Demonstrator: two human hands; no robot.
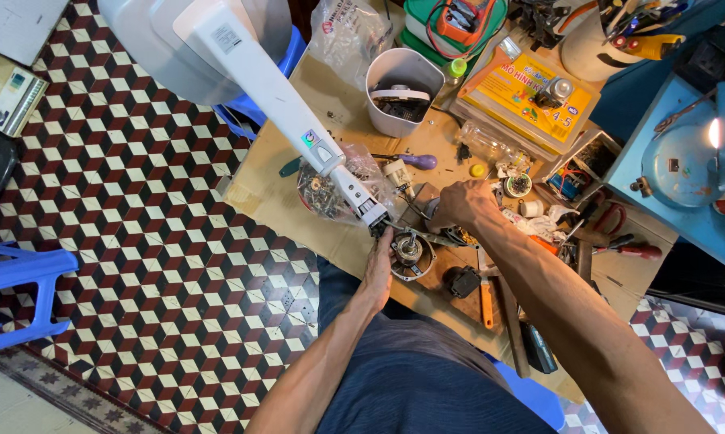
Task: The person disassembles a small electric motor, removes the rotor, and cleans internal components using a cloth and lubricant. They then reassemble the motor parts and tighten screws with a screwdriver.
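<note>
A small round fan motor (409, 251) with a short shaft lies on the wooden worktable (274, 193) near its front edge. My left hand (378, 269) rests against the motor's left side, fingers curled on its housing. My right hand (463, 205) is closed around a metal tool whose thin tip (427, 235) reaches down toward the motor. A white fan stem (286, 96) with a small button panel slants from the upper left, and its lower end (372, 213) meets the motor.
A grey cup (403, 88) of parts, a purple-handled screwdriver (417, 161), a yellow box (531, 96), red pliers (632, 249), plastic bags and small parts crowd the table. A blue stool (17, 289) stands on the patterned tile floor at left. A blue fan base (684, 153) sits right.
</note>
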